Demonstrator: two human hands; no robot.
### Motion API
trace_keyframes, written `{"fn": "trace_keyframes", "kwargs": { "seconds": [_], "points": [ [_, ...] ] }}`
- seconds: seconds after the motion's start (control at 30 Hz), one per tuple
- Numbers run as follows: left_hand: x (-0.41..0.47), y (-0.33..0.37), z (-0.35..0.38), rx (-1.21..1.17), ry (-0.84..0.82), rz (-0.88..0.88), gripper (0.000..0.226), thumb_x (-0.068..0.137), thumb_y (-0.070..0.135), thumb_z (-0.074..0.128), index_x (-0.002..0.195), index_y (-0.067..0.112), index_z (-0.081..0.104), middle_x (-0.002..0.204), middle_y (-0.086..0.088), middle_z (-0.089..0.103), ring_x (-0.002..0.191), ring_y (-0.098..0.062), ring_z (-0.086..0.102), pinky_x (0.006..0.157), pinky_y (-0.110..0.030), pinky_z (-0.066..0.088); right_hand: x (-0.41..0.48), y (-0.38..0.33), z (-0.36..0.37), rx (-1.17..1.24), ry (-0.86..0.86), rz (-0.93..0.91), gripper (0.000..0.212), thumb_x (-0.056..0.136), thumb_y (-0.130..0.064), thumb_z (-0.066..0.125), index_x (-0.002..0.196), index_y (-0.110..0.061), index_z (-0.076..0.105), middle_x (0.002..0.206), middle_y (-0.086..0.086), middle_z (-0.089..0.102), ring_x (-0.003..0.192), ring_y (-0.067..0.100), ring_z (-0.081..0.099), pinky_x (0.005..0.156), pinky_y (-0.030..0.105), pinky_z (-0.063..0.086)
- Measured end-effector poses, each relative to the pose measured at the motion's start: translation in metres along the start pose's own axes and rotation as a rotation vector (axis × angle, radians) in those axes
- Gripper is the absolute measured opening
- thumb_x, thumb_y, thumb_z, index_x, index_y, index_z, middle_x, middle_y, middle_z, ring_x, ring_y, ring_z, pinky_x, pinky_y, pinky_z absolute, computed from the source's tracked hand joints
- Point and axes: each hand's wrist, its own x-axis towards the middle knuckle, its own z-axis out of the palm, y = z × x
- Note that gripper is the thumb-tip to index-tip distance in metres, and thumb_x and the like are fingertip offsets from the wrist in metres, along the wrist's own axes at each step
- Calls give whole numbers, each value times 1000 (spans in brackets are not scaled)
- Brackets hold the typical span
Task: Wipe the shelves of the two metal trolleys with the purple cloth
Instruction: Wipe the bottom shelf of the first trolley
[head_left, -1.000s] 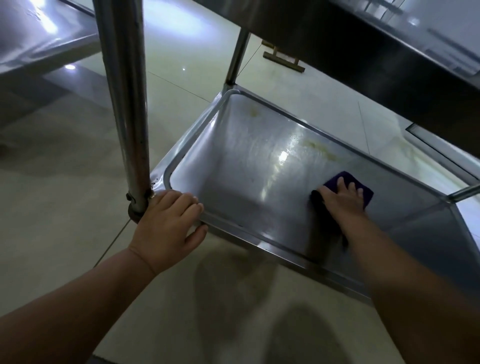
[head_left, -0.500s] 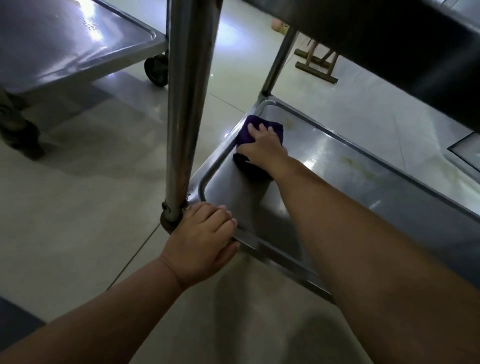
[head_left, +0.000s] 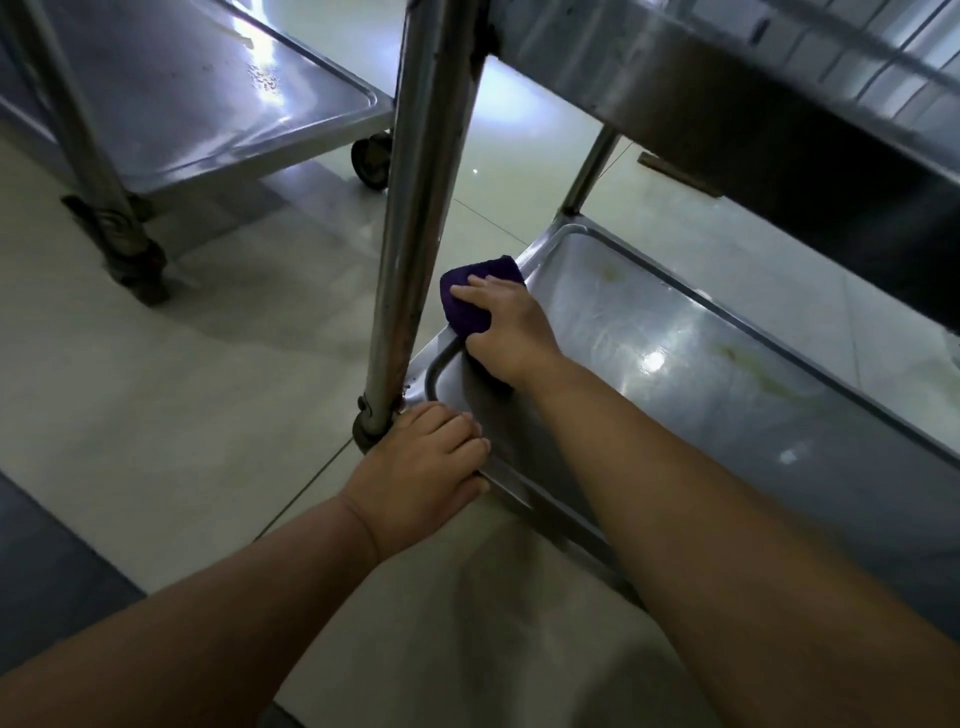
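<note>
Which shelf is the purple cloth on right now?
The stained bottom shelf of the near trolley: the right hand holds the purple cloth at its left end, not the other trolley's shelf.

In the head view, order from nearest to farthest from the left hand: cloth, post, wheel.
1. Post: beside the left hand, which grips the shelf rim.
2. Cloth: ahead, in the right hand.
3. Wheel: far ahead, other trolley.

We see a dim scene: white glare on the bottom shelf (head_left: 675, 374) and tiled floor (head_left: 514, 119), soft shadows pooling below us, the edges bowed.
</note>
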Motion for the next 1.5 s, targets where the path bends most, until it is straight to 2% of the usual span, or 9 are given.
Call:
{"fn": "trace_keyframes", "kwargs": {
  "seconds": [0.13,0.3,0.43,0.57,0.7,0.87,1.13,1.37,1.5],
  "points": [
    [-7,12,-20,37,-63,-49,31,82,31,54,101,14,71,102,-4,69,103,-22,62,99,-34,42,-31,-16,-10,130,-105,-81,60,82,0,62,137,-21,52,147,2,44,137,17,34,113,33,32],
    [-42,14,-52,118,2,-151,40,81,32,44,103,11,70,105,-8,68,103,-22,57,97,-32,34,-77,-29,-43,612,-268,107,55,82,4,61,126,-30,60,122,-2,57,102,12,57,73,16,54],
    [-58,22,-73,39,77,-523,39,83,30,42,106,10,67,103,-8,67,99,-20,53,89,-35,44,-117,-38,-58,776,-337,266,53,80,5,61,117,-32,65,113,0,66,99,21,63,69,21,53],
    [-55,52,-102,-88,182,-770,37,74,14,57,109,6,63,105,-12,63,101,-22,43,89,-31,32,-155,-62,-74,844,-332,455,50,82,4,58,115,-32,67,108,3,68,90,24,66,66,25,55],
    [-39,64,-176,-128,193,-731,42,62,7,58,104,6,62,103,-12,61,99,-24,42,84,-32,34,-185,-105,-103,912,-384,577,45,82,4,56,114,-27,68,101,8,70,85,26,65,69,32,56],
    [-25,70,-293,-71,-65,-685,56,62,-4,65,116,11,62,113,-8,63,104,-32,55,83,-40,46,-211,-178,-172,1032,-483,612,45,82,0,56,118,-27,65,113,12,64,95,30,62,66,29,54],
    [45,116,-492,-157,-234,-620,71,79,6,61,143,26,38,145,6,41,132,-18,35,106,-31,29,-236,-290,-357,1112,-521,627,44,83,1,58,116,-27,64,111,6,64,93,25,62,65,28,54],
    [152,172,-635,-131,-428,-224,46,81,27,64,126,29,57,125,8,57,117,-15,47,96,-26,36,-264,-344,-536,1164,-458,648,43,84,5,54,116,-22,65,107,10,64,90,25,61,69,30,55],
    [207,208,-671,-128,-587,-138,28,83,35,60,110,27,61,107,8,59,107,-13,47,87,-28,43,-290,-342,-608,1184,-375,676,46,81,2,57,113,-30,68,112,11,65,98,29,63,72,32,54]
  ]
}}
